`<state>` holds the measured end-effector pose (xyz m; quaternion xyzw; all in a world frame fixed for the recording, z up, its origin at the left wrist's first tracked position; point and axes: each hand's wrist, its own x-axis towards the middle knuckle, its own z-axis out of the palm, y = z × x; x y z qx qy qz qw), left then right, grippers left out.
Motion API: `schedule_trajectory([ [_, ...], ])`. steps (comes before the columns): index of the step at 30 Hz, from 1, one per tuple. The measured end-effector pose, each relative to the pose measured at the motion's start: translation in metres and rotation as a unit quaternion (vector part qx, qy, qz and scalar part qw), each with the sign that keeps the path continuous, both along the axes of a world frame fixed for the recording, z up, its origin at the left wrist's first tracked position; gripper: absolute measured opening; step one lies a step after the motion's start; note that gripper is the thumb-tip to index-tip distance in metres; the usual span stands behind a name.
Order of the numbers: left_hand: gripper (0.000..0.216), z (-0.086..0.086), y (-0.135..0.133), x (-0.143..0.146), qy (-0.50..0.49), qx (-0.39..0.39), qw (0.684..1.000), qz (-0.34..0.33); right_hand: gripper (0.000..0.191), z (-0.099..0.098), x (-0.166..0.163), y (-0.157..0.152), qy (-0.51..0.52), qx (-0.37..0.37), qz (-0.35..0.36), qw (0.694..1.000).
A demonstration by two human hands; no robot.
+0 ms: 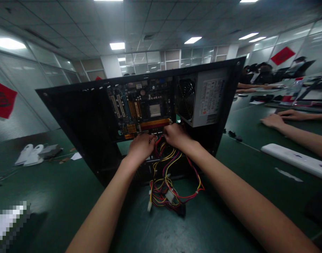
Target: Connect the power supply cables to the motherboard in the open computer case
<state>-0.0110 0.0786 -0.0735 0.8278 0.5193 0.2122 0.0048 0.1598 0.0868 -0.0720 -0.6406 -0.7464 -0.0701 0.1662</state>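
An open black computer case point(83, 126) stands on the table before me, with a motherboard point(136, 105) and a grey power supply point(210, 98) inside. Both of my hands are at the lower edge of the motherboard, beside the memory slots point(155, 123). My left hand point(141, 147) has its fingers closed on the power cable wires point(158, 144). From the other side, my right hand point(176, 136) pinches the same bundle; the connector is hidden by the fingers. Loose red, yellow and black cables point(166, 191) with white and black plugs hang down onto the table.
On the green table point(208, 225), a white power strip point(295, 160) lies right, near another person's hands point(282, 117). White objects point(30, 154) and a grey block point(49, 151) lie left. A bottle point(296, 89) stands far right. Small black pieces point(233, 134) lie beside the case.
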Motion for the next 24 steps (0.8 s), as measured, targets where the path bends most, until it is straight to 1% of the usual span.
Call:
schedule_trajectory([
  [5,0.032,-0.0008,0.0004,-0.0007,-0.012,-0.002,1.000,-0.019,0.029,-0.0019,-0.0001,0.0001,-0.007,0.002,0.014,1.000],
  [11,0.031,-0.0004,-0.0005,-0.0006,-0.034,-0.014,0.999,-0.022,0.027,-0.0034,0.0003,0.0023,-0.007,-0.001,0.012,1.000],
  [24,0.029,0.0016,-0.0015,0.0003,-0.035,-0.019,0.999,-0.016,0.030,-0.0028,-0.0011,-0.0010,-0.014,-0.002,0.015,1.000],
])
